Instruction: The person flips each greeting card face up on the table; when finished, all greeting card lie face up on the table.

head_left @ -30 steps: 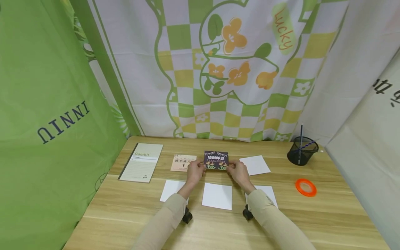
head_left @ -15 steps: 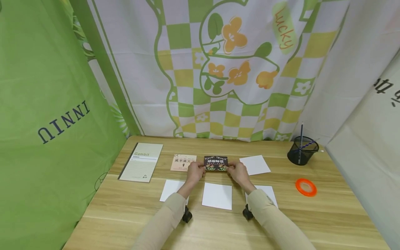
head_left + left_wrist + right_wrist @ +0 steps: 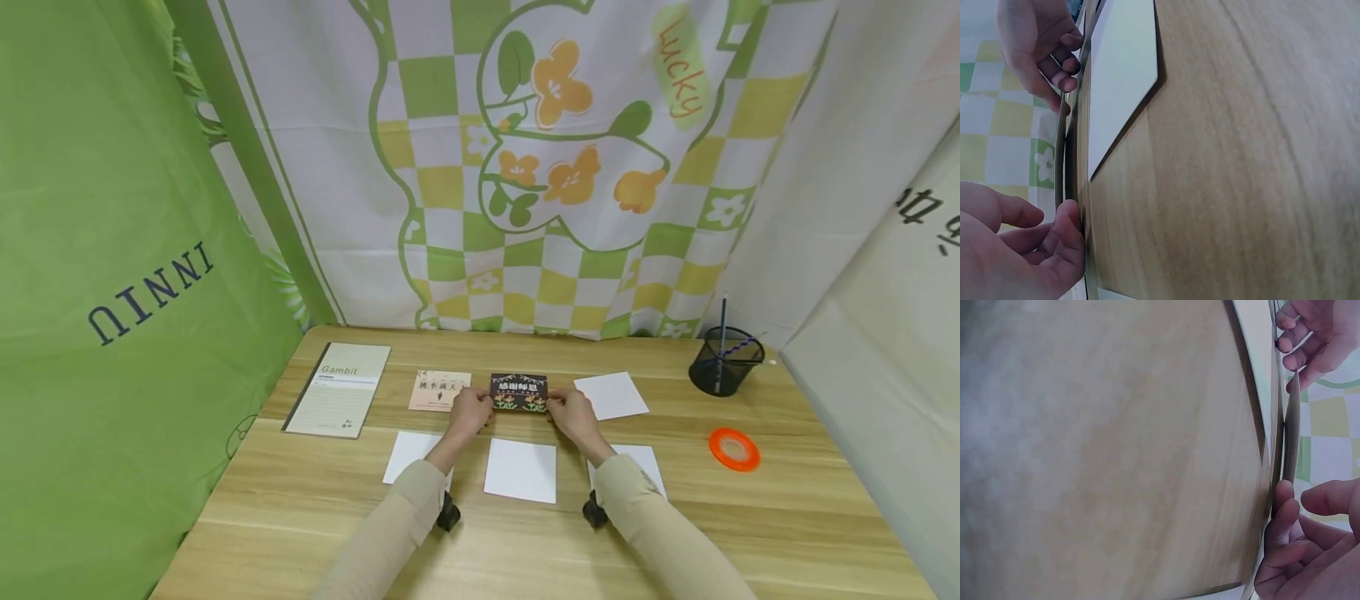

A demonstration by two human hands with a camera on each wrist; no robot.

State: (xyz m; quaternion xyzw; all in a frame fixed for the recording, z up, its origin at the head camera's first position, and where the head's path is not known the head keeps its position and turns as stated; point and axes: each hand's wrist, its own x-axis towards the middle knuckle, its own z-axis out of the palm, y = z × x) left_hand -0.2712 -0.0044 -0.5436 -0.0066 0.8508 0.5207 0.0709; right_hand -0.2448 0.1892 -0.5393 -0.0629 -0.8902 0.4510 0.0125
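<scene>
Below the head view's centre, a pink card [image 3: 431,391] lies partly behind the left hand [image 3: 469,411], whose fingers grip the left side of a dark card [image 3: 519,392], the right hand [image 3: 575,417] gripping its right, near a white card [image 3: 613,396].

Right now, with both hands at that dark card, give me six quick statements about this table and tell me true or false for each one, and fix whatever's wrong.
1. The left hand and the right hand hold the dark card at opposite sides. True.
2. The notebook lies to the left of the hands. True.
3. The dark card lies on the notebook. False: the two are apart.
4. The orange ring lies nearer the person than the mesh cup. True.
5. The mesh cup lies tipped on its side. False: it stands upright.
6. Every card on the table is blank. False: the dark card and the pink card bear print.
</scene>
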